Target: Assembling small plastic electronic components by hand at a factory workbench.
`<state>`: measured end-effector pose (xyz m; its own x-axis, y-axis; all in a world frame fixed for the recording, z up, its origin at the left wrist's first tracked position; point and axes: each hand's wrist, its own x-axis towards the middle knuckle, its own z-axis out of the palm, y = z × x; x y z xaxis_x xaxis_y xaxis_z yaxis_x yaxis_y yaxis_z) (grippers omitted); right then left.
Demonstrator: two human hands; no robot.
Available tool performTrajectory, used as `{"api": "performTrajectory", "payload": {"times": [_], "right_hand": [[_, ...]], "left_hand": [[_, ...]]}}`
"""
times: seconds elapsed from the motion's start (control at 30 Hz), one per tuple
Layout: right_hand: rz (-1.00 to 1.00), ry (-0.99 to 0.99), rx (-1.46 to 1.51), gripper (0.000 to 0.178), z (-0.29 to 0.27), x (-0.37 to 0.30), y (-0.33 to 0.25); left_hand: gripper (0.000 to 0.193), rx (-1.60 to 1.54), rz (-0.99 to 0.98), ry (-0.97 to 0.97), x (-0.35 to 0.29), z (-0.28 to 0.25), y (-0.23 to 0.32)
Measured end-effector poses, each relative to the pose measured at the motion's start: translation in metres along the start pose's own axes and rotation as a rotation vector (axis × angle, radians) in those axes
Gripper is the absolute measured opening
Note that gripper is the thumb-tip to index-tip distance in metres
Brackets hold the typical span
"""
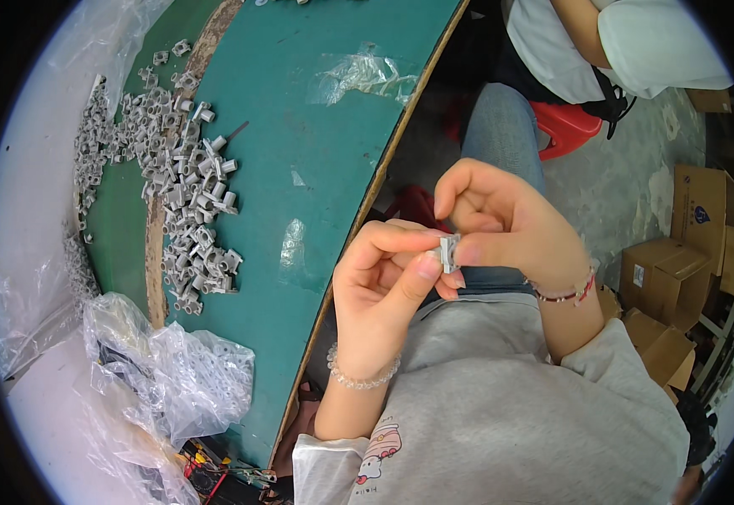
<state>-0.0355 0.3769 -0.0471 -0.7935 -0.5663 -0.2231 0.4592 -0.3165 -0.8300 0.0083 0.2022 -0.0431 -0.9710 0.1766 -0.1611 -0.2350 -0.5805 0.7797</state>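
Note:
A small grey plastic part [447, 253] is held up in front of my body, past the table's edge. My left hand [379, 290] pinches it between thumb and fingertips. From the other side my right hand [514, 223] has its thumb pressed against the same part, its other fingers curled above. The fingertips hide most of the part's shape. On the green table [274, 151] lies a loose pile of similar grey plastic parts [190, 185], several with short round tubes, to the left of both hands.
Clear plastic bags [190, 370] with small pieces lie at the table's near left; another clear bag [367, 77] lies farther off. A person in white [636, 42] sits beyond, near a red stool [564, 130]. Cardboard boxes [665, 278] stand on the right.

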Motion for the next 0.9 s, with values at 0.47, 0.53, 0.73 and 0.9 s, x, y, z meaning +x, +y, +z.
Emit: {"api": "performTrajectory", "payload": {"times": [0.47,0.53,0.73,0.9], "right_hand": [[-0.035,-0.030,0.276,0.026,0.028,-0.003,0.002],[-0.210,0.066,0.080,0.021,0.030,-0.007,0.004],[-0.220,0.013,0.086,0.018,0.028,-0.008,0.003],[-0.159,-0.061,0.082,0.018,0.025,-0.008,-0.001]], "left_hand": [[0.013,-0.209,-0.023,-0.052,0.004,0.002,0.003],[0.013,-0.204,-0.005,-0.069,0.005,0.000,0.001],[0.013,-0.198,0.037,-0.115,0.004,-0.002,-0.003],[0.014,-0.226,0.030,-0.133,0.003,-0.006,-0.006]]}}
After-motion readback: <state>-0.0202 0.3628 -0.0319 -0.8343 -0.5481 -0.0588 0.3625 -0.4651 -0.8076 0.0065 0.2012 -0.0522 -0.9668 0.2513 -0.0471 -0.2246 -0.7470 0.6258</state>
